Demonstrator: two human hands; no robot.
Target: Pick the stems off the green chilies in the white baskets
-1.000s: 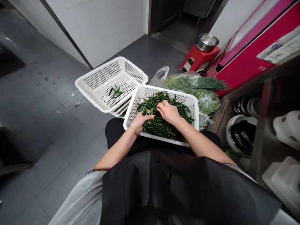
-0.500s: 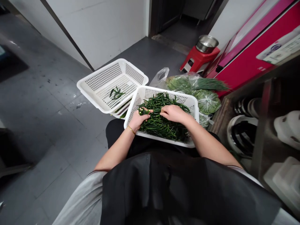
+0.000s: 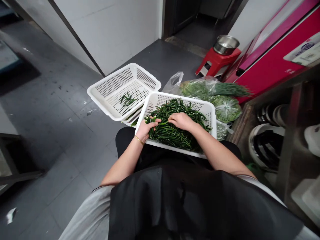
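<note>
A white perforated basket (image 3: pixel 212 115) rests on my lap, heaped with long thin green chili peppers (image 3: pixel 175 138). At its left side my left hand (image 3: pixel 147 128) is closed around a small bunch of green chilies (image 3: pixel 149 119), their pale ends showing above the fingers. Over the middle of the heap my right hand (image 3: pixel 182 120) is pinched, its fingertips at the end of a lighter green chili that lies between both hands. Ahead on the left stands a second white basket (image 3: pixel 96 90), holding only a few green chilies (image 3: pixel 127 99).
Bagged greens (image 3: pixel 226 108) and a bundle of thin green stalks (image 3: pixel 231 89) lie beyond the lap basket. A steel pot (image 3: pixel 226 45) sits on a red stool (image 3: pixel 215 61). Shelves with bowls (image 3: pixel 266 145) stand at right, close to my right arm. More baskets are stacked under the left one.
My right hand has shifted slightly left toward my left hand, and a lighter green chili now shows between them. The whole view has moved a little.
</note>
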